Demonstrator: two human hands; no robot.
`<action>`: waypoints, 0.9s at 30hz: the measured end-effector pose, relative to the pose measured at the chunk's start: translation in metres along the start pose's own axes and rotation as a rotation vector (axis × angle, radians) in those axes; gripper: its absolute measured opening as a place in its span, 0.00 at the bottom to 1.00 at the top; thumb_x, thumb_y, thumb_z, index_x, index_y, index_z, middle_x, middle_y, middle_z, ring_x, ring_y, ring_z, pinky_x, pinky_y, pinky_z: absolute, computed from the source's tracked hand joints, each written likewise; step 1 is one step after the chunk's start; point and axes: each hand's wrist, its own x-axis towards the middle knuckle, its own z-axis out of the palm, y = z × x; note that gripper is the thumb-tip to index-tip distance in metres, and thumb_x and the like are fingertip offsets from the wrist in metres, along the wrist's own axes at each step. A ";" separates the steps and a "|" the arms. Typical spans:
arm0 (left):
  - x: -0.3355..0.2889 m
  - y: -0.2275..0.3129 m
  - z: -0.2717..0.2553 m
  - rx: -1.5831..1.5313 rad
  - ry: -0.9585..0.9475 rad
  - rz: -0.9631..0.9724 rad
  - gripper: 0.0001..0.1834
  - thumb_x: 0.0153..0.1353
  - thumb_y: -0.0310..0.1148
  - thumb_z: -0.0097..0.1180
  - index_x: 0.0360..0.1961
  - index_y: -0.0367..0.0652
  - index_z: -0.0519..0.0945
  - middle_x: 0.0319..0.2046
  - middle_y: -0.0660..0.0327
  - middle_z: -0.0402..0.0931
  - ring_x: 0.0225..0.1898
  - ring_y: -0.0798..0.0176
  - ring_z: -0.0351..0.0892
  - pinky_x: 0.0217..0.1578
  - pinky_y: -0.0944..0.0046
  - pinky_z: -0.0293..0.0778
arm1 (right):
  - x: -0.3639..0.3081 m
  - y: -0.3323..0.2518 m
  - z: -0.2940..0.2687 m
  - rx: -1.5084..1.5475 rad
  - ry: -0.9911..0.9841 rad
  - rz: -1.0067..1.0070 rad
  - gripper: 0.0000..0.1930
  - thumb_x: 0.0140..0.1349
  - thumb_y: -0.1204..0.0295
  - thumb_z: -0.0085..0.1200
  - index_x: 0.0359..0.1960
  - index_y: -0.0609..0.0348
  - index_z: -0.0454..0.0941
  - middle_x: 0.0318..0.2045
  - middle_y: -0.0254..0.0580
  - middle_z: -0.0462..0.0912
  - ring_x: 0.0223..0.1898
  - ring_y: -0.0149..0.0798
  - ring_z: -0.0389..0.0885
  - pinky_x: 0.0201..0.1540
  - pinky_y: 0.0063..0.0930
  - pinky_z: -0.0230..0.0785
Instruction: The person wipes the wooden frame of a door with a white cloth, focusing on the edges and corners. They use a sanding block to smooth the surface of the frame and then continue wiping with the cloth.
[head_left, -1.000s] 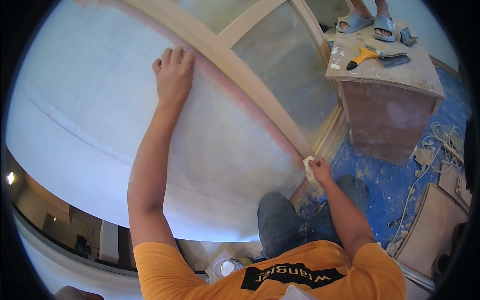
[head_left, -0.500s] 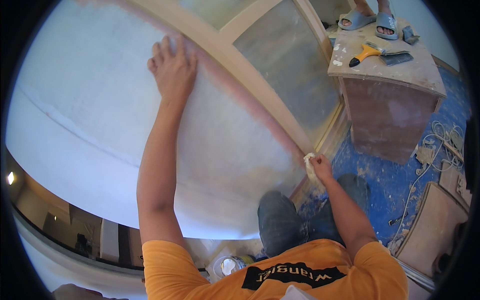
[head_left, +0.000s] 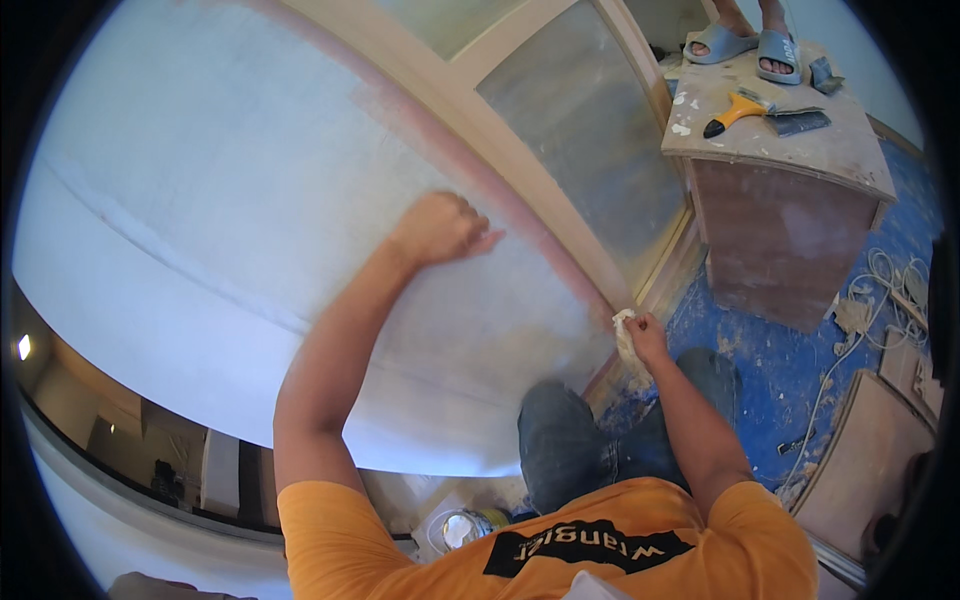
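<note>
My left hand (head_left: 445, 228) is against a large white, smooth-coated panel (head_left: 230, 180), beside the pinkish band along its edge. Its fingers are curled in and slightly blurred; whatever may be inside them is hidden. Lower right, at the corner of the panel near the wooden frame (head_left: 560, 200), my right hand (head_left: 648, 338) pinches a crumpled off-white cloth (head_left: 626, 342) that hangs down from the fingers.
At the upper right, a person's sandalled feet (head_left: 722, 42) stand on a wooden box (head_left: 790, 240), beside a yellow-handled brush (head_left: 735, 113) and dark scraps. Blue, dust-stained floor (head_left: 770, 370) holds a tangled white cable (head_left: 885, 285) and boards (head_left: 855, 450). A tin (head_left: 462, 528) is by my knees.
My left hand has slid right and downward over the panel, from spread fingers to curled ones. The right hand keeps the cloth at nearly the same spot.
</note>
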 end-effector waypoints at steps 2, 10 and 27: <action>0.004 0.018 -0.017 -0.009 -0.182 0.000 0.19 0.62 0.38 0.64 0.51 0.39 0.83 0.44 0.49 0.83 0.51 0.42 0.80 0.59 0.41 0.72 | 0.007 -0.005 -0.005 -0.011 0.062 -0.048 0.17 0.67 0.61 0.66 0.31 0.61 0.76 0.26 0.37 0.76 0.30 0.33 0.71 0.37 0.34 0.68; -0.006 0.033 0.066 0.254 0.401 -0.221 0.36 0.65 0.47 0.60 0.67 0.32 0.75 0.68 0.38 0.69 0.72 0.32 0.64 0.73 0.46 0.61 | -0.004 -0.008 0.004 0.066 0.088 0.047 0.18 0.66 0.59 0.66 0.32 0.61 0.78 0.29 0.40 0.80 0.32 0.37 0.75 0.39 0.35 0.69; -0.083 0.318 0.180 -2.771 0.343 -0.964 0.41 0.77 0.64 0.38 0.78 0.44 0.59 0.75 0.55 0.62 0.72 0.55 0.65 0.71 0.51 0.62 | -0.075 -0.137 0.055 0.600 -0.226 0.003 0.12 0.74 0.64 0.60 0.39 0.61 0.80 0.31 0.31 0.81 0.31 0.25 0.76 0.35 0.23 0.70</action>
